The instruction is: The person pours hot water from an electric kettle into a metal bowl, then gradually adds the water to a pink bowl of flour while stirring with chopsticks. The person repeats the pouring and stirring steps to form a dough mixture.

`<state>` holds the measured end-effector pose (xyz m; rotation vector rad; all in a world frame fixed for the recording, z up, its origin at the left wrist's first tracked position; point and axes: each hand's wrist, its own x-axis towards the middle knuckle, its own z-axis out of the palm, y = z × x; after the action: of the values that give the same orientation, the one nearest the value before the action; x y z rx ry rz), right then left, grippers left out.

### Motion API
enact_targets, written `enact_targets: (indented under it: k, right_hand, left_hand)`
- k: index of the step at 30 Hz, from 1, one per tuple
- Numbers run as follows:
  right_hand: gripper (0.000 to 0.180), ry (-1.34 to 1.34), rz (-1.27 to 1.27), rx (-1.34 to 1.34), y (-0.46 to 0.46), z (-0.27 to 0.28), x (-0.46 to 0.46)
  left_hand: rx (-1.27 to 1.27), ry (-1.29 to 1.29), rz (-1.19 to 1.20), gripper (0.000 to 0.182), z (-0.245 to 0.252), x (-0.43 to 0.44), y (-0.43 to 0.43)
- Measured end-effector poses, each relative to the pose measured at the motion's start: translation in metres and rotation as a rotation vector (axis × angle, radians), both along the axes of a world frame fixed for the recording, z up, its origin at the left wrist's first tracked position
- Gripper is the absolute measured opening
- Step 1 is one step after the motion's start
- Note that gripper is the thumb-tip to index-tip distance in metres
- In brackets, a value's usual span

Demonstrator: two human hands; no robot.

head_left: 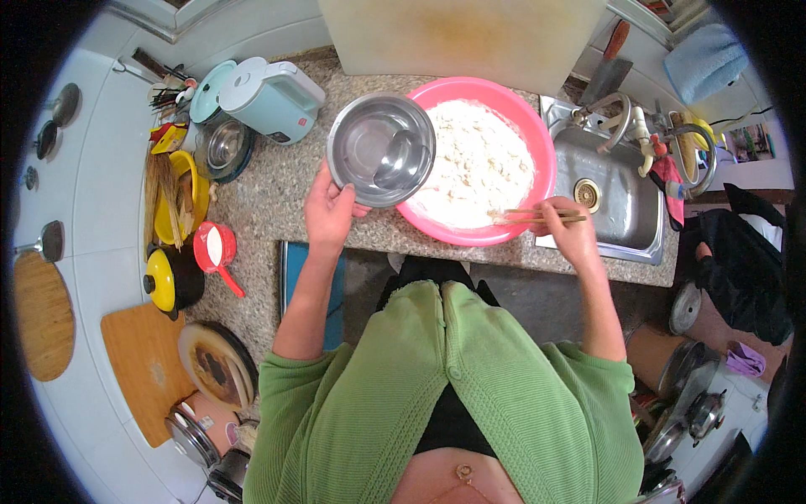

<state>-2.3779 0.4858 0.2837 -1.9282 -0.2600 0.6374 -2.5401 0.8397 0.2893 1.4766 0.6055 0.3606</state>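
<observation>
In my left hand [335,211] is a stainless steel bowl [381,150], gripped by its near rim; a clear liquid, probably water, seems to lie in it. The bowl overlaps the left rim of a large pink plastic basin [546,157] on the granite counter. White flour with shaggy lumps [482,160] covers the basin's bottom. My right hand [567,228] holds a pair of wooden chopsticks [535,217] over the basin's near right rim, their tips at the flour's edge.
A steel sink [620,189] with a faucet adjoins the basin on the right. Left on the counter are a pale blue electric kettle [271,101], a glass bowl [223,148], a yellow basket [201,201], a red scoop [217,249] and a black pot [186,277]. A person in black [737,264] is at far right.
</observation>
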Motion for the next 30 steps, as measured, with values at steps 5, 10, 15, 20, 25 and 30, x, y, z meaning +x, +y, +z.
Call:
enact_targets:
  k: [5,10,15,20,25,30]
  right_hand:
    - [0.021,0.0,-0.035,0.151,0.063,-0.042,-0.027]
    - [0.022,0.038,-0.087,0.391,0.123,-0.042,-0.003]
    - [0.024,-0.015,0.038,0.391,0.146,-0.069,-0.003]
    - [0.02,-0.043,0.234,0.199,0.064,-0.051,-0.012]
    - [0.019,-0.241,0.539,-0.009,0.021,0.015,0.005]
    - [0.023,-0.532,0.568,0.103,0.063,-0.039,-0.02]
  left_hand:
    - [-0.025,0.005,0.008,0.059,-0.004,-0.002,0.002]
    - [-0.113,0.016,0.048,0.058,-0.005,-0.006,0.007]
    - [-0.153,0.034,0.077,0.053,-0.007,-0.008,0.009]
    - [-0.172,0.002,0.058,0.05,-0.01,-0.008,0.011]
    - [-0.239,0.017,0.098,0.051,-0.002,-0.013,0.014]
    - [-0.264,0.018,0.102,0.052,-0.001,-0.007,0.016]
